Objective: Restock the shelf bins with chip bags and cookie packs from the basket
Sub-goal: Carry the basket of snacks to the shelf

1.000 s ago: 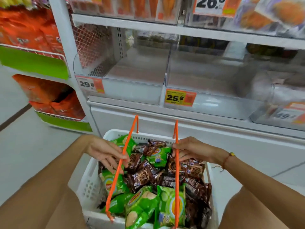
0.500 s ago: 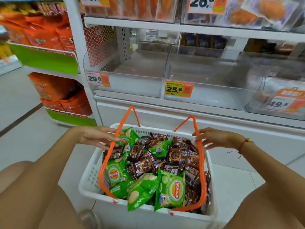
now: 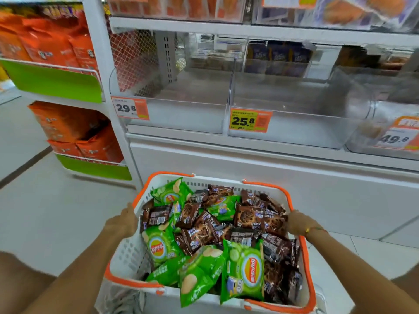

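Basket [image 3: 127, 252] w/ chip bags [image 3: 243, 273] btwn hands: left hand [image 3: 122, 220], right hand [image 3: 297, 223] on rims, grip unclear, prob. holding.

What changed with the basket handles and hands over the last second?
Both orange handles went from upright to folded down flat along the basket rim. The left hand and right hand moved apart from the middle to the basket's outer sides, each resting at the rim; whether they grip it is unclear. Chip bags and cookie packs are all in the basket as before; the clear bins are unfilled as before.
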`<action>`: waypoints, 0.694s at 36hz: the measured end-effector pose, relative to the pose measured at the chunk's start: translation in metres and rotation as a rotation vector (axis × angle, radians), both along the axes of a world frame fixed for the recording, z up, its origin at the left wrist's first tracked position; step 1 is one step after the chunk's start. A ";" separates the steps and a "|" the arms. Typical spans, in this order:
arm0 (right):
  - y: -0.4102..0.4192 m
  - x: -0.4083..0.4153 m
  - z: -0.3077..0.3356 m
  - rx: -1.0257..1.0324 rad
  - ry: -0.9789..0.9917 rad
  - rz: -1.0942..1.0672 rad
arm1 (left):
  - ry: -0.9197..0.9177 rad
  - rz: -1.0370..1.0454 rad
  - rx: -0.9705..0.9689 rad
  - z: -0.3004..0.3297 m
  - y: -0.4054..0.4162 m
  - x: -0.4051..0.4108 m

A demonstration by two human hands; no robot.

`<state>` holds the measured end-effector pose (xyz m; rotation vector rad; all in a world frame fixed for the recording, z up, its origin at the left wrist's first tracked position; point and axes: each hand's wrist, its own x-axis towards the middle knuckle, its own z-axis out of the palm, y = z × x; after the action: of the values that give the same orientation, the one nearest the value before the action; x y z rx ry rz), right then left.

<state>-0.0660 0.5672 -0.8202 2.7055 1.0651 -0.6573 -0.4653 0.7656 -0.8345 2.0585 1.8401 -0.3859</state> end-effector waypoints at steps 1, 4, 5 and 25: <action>-0.001 -0.002 -0.004 -0.001 -0.043 -0.005 | 0.000 0.013 0.007 -0.006 0.001 0.003; 0.000 -0.004 -0.006 -0.005 -0.148 0.009 | 0.023 0.016 0.058 -0.011 0.006 0.009; -0.001 -0.003 -0.006 -0.007 -0.155 0.022 | 0.045 0.007 0.049 -0.010 0.007 0.009; -0.031 0.040 0.004 -0.038 -0.188 -0.070 | 0.090 -0.187 0.014 -0.010 -0.004 0.053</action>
<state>-0.0263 0.5357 -0.8158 2.7182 0.9074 -0.4175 -0.4127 0.7615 -0.8449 2.2649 1.7081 -0.5235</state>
